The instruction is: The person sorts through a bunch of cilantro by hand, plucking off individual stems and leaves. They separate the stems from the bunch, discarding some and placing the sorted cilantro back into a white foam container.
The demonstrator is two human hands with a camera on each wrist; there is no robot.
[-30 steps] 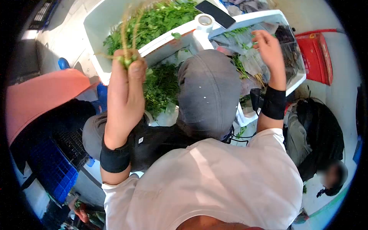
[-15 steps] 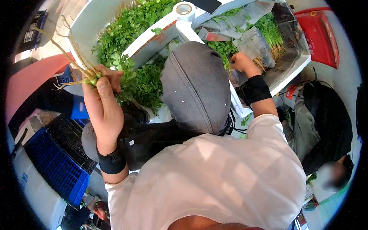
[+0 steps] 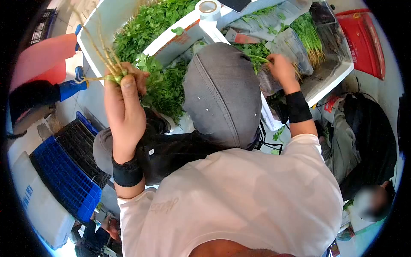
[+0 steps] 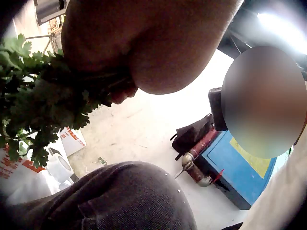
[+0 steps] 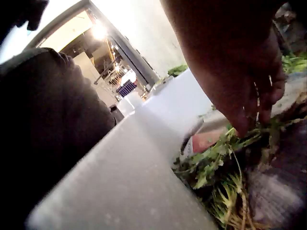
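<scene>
While the left hand (image 3: pixel 124 100) grips a rooty herb bunch (image 3: pixel 110 64) up high, the right hand (image 3: pixel 282 68) pokes into loose greens (image 3: pixel 256 52) in the foam box (image 3: pixel 332 81), grip unclear, so it's probably mid-way with plenty left.

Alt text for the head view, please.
Seen from above, a person's left hand grips a herb bunch, roots upward, while the right hand pinches loose stems in a white box. A grey cap sits between the arms.
</scene>
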